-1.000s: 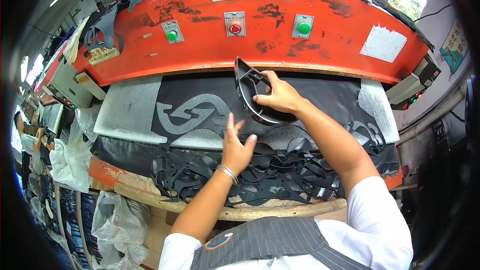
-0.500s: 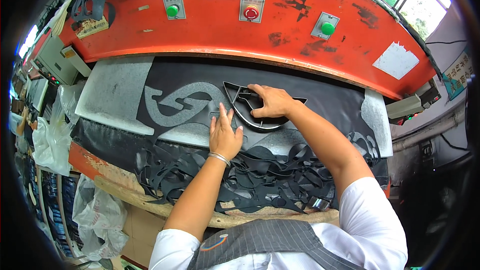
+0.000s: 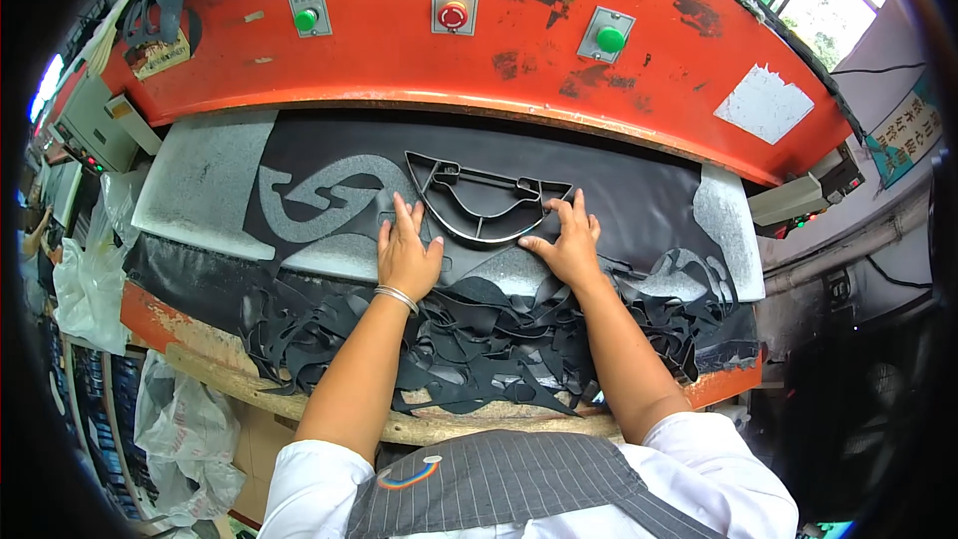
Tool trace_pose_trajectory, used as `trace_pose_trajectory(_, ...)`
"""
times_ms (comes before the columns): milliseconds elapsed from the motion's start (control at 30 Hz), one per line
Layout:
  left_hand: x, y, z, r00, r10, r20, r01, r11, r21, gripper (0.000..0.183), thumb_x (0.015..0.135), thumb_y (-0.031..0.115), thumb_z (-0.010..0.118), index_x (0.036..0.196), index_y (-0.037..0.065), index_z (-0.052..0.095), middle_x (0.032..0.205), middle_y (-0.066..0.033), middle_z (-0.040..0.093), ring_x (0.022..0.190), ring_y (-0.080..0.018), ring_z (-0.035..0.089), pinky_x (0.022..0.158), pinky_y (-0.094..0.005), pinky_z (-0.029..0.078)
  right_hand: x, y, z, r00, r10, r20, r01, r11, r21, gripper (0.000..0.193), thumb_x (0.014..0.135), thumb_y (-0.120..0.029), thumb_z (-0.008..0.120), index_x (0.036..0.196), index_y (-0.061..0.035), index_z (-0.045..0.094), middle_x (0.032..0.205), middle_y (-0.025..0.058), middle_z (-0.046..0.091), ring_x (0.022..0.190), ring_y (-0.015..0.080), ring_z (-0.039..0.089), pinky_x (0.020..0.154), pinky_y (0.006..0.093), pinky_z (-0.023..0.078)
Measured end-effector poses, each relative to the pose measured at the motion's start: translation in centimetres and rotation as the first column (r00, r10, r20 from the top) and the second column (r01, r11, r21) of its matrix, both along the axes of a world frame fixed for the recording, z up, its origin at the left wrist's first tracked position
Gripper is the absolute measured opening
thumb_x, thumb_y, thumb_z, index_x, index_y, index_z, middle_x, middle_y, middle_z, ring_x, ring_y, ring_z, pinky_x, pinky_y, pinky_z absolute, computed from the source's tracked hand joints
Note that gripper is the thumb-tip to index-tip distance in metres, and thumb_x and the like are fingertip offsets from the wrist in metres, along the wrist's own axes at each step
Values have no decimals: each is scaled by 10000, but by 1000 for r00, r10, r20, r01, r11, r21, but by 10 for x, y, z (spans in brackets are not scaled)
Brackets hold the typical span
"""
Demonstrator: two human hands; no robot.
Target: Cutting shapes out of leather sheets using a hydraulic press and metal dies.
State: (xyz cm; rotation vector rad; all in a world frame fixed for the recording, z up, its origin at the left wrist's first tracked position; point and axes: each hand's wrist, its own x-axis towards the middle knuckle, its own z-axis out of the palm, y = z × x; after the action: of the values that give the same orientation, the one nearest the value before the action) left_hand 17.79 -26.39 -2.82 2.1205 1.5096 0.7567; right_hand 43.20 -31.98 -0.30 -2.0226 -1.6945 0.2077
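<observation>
A black metal cutting die, a curved half-moon frame with inner struts, lies on a dark sheet of leather-like material. My left hand rests on the sheet just left of the die, its fingers stretched and spread close to the frame's left edge. At the right end of the die is my right hand, thumb and fingers apart, with fingertips touching the rim. Neither hand is closed round anything. Left of the die, curved cut-outs in the sheet bare the grey board below.
A heap of dark offcuts lies along the front edge, above a wooden rail. Behind the sheet stands the orange press beam with two green buttons and a red one. Plastic bags hang at the left.
My right hand has let go of the die's upper left part and moved to its right end. My left hand stays beside the die's left edge. The whole view has shifted slightly.
</observation>
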Motion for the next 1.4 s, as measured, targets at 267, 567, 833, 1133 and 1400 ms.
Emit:
trace_pose_trajectory(267, 0, -5, -4, 1000, -7, 0, 7, 995, -102, 859, 863, 197, 524, 1475, -59, -21, 1474, -94, 418, 1389, -237, 338, 1161, -412, 118, -4, -7, -13, 996, 49, 78, -54, 997, 57, 535, 687, -421, 792, 1090, -136, 585, 1358, 384, 383, 1337, 428, 355, 1064, 591, 241)
trace_pose_trajectory(567, -8, 12, 1, 1000, -15, -8, 15, 1000, 22, 779, 856, 165, 505, 1469, -66, 85, 1451, -95, 449, 1361, -249, 377, 1157, -413, 145, -12, 9, -8, 992, 43, 117, -68, 974, 214, 497, 661, -458, 780, 992, -121, 624, 1267, 421, 441, 1195, 487, 474, 1042, 549, 333)
trace_pose_trajectory(833, -7, 5, 5, 1000, -13, 18, 13, 1000, -11, 764, 836, 164, 516, 1456, -69, 136, 1412, -111, 488, 1328, -267, 416, 1158, -430, 142, -12, -6, -3, 992, 39, 123, -54, 992, 114, 583, 689, -450, 774, 1149, -143, 589, 1378, 369, 369, 1231, 494, 437, 1060, 518, 338)
trace_pose_trajectory(1133, -125, 48, 112, 829, 137, 542, -190, 981, 42, 198, 907, 160, 614, 1023, 4, 656, 968, -123, 666, 881, -191, 632, 824, -316, 495, -1, -74, 52, 976, -28, -215, 121, 893, 434, 610, 794, -223, 754, 1307, -17, 497, 1218, 191, 577, 1120, 318, 562, 951, 392, 446)
trace_pose_trajectory(1400, -177, 65, 209, 990, 4, 143, -127, 486, 865, 295, 961, 145, 513, 707, 0, 474, 671, -116, 445, 651, -274, 444, 602, -372, 371, -19, -24, 171, 976, -36, -214, 182, 673, 717, 172, 918, -79, 610, 1048, -9, 523, 894, 50, 576, 753, 117, 547, 690, 265, 465)
